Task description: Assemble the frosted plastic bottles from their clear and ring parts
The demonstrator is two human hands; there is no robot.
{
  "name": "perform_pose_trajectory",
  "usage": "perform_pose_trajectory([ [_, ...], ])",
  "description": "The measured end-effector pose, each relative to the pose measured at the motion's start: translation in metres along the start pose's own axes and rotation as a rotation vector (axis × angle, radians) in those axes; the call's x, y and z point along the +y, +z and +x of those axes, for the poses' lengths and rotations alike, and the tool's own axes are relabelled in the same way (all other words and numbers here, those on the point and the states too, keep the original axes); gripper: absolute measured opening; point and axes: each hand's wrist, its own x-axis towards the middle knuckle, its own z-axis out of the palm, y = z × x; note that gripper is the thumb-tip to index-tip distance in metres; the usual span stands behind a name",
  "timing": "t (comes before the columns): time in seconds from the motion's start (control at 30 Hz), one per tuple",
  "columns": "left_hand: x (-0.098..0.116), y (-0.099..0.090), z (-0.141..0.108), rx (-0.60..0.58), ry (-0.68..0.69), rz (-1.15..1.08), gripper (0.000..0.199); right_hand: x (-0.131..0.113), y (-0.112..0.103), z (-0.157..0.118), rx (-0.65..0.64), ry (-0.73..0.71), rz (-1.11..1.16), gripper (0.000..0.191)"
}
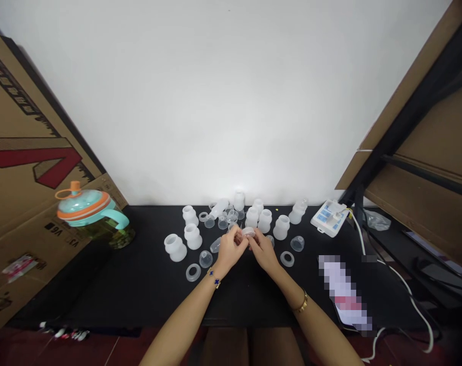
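Both hands meet over the middle of the black table. My left hand [231, 248] is closed, its fingers pinching one side of a white ring-shaped collar [248, 231]. From the other side, my right hand [264, 250] grips the same collar. Translucent white baby bottles [175, 247] without tops stand to the left and behind my hands. Clear dome caps [206, 259] and loose collar rings [193, 272] lie on both sides. A bottle with a clear top [298, 211] stands at the back right. Whether the collar holds a nipple is too small to tell.
A large teal and orange jug [89, 211] stands at the left by a cardboard box [32, 168]. To the right are a white power strip [331, 217] with a cable, and a blurred-out phone [345, 295]. The white wall [231, 101] rises behind the black table [139, 290].
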Motion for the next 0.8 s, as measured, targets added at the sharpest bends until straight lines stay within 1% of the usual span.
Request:
perform_pose_trajectory([
  [0.53, 0.0057, -0.0009, -0.0013, 0.001, 0.001, -0.011, 0.017, -0.0024, -0.0008, -0.0015, 0.023, -0.008, 0.001, 0.023],
  [0.8, 0.0034, 0.0007, -0.0016, 0.017, -0.014, 0.023, 0.018, -0.0026, 0.0002, -0.0014, 0.028, -0.012, 0.025, 0.024],
])
